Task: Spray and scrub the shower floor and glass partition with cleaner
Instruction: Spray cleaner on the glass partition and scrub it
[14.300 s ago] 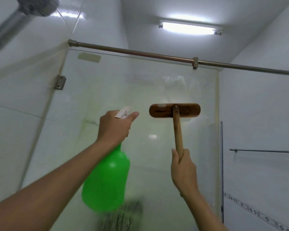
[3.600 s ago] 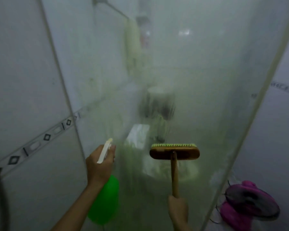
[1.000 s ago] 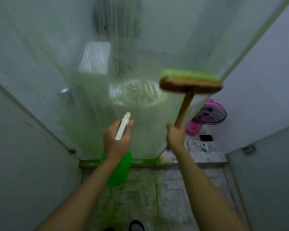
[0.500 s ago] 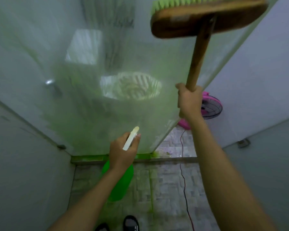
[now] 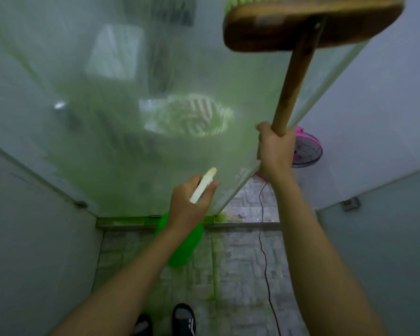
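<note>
The glass partition [image 5: 102, 132] fills the upper left, its lower part streaked with green cleaner. My left hand [image 5: 187, 202] grips the white trigger of a green spray bottle [image 5: 180, 243], nozzle aimed at the glass near its bottom edge. My right hand [image 5: 275, 151] holds the wooden handle of a scrub brush [image 5: 306, 23]; its brown head with green bristles is raised close to the camera at the top right. The grey mosaic shower floor [image 5: 238, 267] below carries green stains along the grout.
A pink fan [image 5: 306, 149] stands outside, past the glass edge, and a thin red cord [image 5: 264, 251] runs from it across the floor. White tiled walls [image 5: 34, 251] close in left and right. My sandalled feet [image 5: 184, 318] show at the bottom. A blurred basket shape shows through the glass.
The brush head has risen from mid-glass height to the top of the view, close to the camera. My left hand with the bottle stays low near the glass bottom.
</note>
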